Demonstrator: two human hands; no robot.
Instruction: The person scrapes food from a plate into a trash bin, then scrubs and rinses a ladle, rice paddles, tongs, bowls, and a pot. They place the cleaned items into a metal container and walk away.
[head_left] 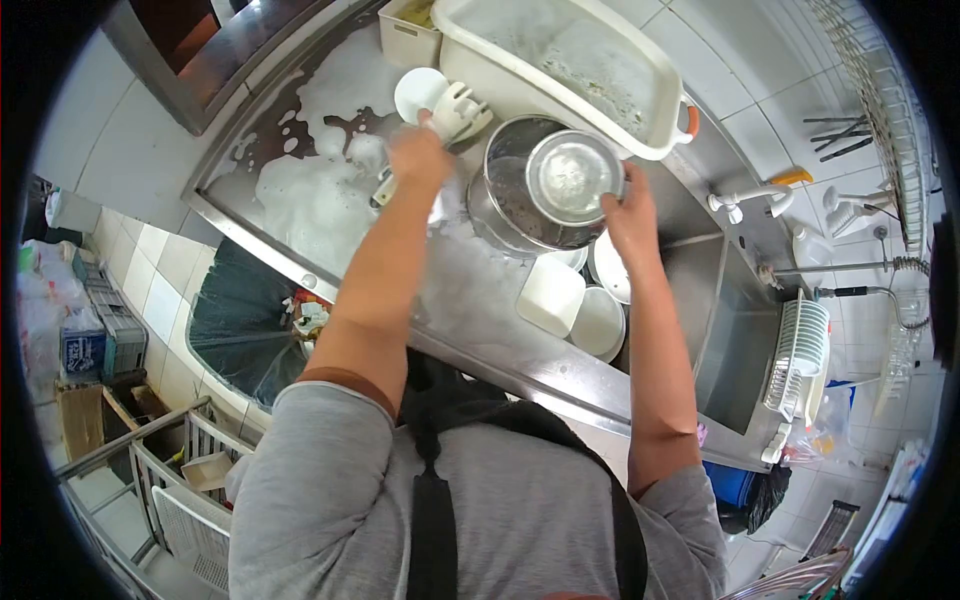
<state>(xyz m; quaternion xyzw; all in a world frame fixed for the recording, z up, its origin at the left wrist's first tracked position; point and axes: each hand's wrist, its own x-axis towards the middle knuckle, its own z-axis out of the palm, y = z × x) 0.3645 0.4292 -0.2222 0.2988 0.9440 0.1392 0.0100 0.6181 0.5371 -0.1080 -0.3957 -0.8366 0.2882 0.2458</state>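
My left hand (418, 155), slightly blurred, is closed around what looks like a pasta server (462, 112) with a white pronged head; its handle end shows below the fingers. Beside that head lies a small round white dish (420, 93). My right hand (630, 215) grips the rim of a small round metal bowl (573, 180), tilted over the larger metal pot (500, 190). The pot's inside is partly covered by the bowl. White suds (325, 195) spread over the steel counter near my left forearm.
Behind the pot stands a large white tub (650, 140) of cloudy water, next to a small cream container (408, 42). White containers (552, 295) sit in front of the pot. A steel sink (715, 340), faucet (750, 197) and dish rack (800, 350) are at right; a lined bin (240, 310) is at left.
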